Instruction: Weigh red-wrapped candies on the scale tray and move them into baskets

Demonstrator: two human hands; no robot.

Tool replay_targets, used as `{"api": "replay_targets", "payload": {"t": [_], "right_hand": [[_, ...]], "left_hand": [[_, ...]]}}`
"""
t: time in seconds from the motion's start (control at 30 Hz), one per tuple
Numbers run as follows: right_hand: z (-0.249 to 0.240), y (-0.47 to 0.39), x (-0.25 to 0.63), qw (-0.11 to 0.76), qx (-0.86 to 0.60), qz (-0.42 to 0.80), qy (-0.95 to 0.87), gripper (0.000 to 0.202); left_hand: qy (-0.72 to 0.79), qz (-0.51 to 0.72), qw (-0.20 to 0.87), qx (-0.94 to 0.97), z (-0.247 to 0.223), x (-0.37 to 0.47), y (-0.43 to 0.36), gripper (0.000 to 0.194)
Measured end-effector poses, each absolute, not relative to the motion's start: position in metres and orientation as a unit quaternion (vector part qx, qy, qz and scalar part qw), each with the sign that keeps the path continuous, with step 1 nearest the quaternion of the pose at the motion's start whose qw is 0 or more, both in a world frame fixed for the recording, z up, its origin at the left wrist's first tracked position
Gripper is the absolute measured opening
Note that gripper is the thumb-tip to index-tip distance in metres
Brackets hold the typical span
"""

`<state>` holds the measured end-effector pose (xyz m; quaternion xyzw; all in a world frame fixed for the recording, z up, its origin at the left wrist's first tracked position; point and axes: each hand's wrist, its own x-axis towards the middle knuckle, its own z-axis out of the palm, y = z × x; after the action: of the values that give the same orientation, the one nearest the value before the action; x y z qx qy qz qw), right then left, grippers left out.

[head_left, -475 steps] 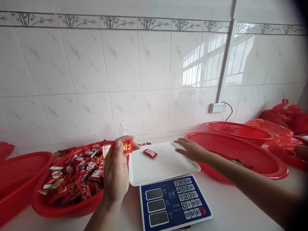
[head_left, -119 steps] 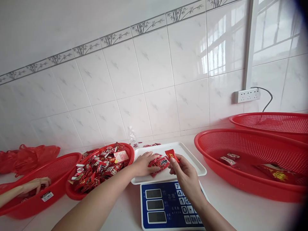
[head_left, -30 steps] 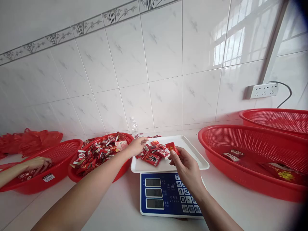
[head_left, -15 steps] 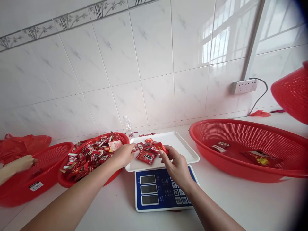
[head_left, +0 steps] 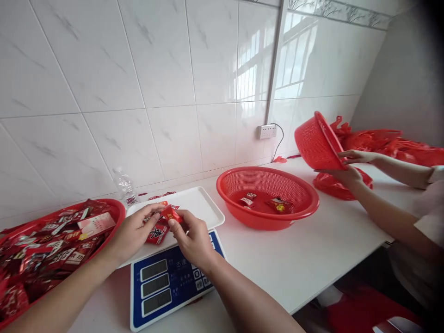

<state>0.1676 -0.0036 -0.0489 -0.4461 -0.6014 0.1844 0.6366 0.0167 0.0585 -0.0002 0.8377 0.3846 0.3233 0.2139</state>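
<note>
My right hand [head_left: 196,236] pinches a small red snack packet [head_left: 170,214] between thumb and fingers, above the white tray [head_left: 203,203] of the weighing scale. Close beside it, my left hand [head_left: 137,229] has its thumb and fingers curled together at the packets; what they grip is hidden. Under both hands a larger red packet with dark lettering [head_left: 157,234] lies on the tray. The scale's blue panel [head_left: 176,263] sits in front, partly covered by my right hand and forearm.
Left of the scale stands a red basket heaped with packets [head_left: 65,240]. To the right, a red basket [head_left: 267,222] holds several packets. A clear bottle [head_left: 125,185] stands by the wall. Farther right, a co-worker's hands [head_left: 347,169] hold a tilted red basket [head_left: 315,143] near red bags [head_left: 388,141].
The view has swung right, bringing the co-worker's arms in. My left hand has come closer to my right hand, which still holds a red packet.
</note>
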Motion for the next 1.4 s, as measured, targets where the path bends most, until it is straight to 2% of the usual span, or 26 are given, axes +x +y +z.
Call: {"api": "replay_targets", "payload": {"t": [0.1, 0.3, 0.43, 0.6, 0.77, 1.07, 1.33, 1.4], "right_hand": [[-0.048, -0.005, 0.168, 0.654, -0.426, 0.221, -0.585, 0.030], [-0.046, -0.006, 0.171, 0.690, -0.399, 0.278, -0.537, 0.035], [-0.045, -0.009, 0.171, 0.679, -0.434, 0.263, -0.530, 0.041], [-0.045, -0.014, 0.172, 0.657, -0.484, 0.256, -0.519, 0.049], [-0.047, -0.014, 0.173, 0.624, -0.532, 0.242, -0.519, 0.050], [-0.043, -0.017, 0.171, 0.618, -0.531, 0.228, -0.533, 0.053], [-0.042, -0.017, 0.170, 0.629, -0.509, 0.221, -0.545, 0.050], [-0.043, -0.016, 0.171, 0.628, -0.510, 0.222, -0.544, 0.049]], "left_hand": [[0.386, 0.314, 0.226, 0.837, 0.001, 0.018, 0.041, 0.039], [0.424, 0.193, 0.109, 0.878, -0.009, -0.002, 0.059, 0.047], [0.421, 0.093, 0.140, 0.891, -0.012, -0.011, 0.067, 0.041], [0.446, 0.125, 0.132, 0.876, -0.011, 0.005, 0.066, 0.060], [0.517, 0.058, 0.126, 0.845, -0.020, 0.021, 0.073, 0.087], [0.493, 0.070, 0.019, 0.867, -0.022, 0.026, 0.076, 0.060], [0.513, 0.130, 0.048, 0.847, -0.016, 0.026, 0.080, 0.036], [0.515, 0.157, 0.055, 0.841, -0.016, 0.025, 0.082, 0.036]]}}
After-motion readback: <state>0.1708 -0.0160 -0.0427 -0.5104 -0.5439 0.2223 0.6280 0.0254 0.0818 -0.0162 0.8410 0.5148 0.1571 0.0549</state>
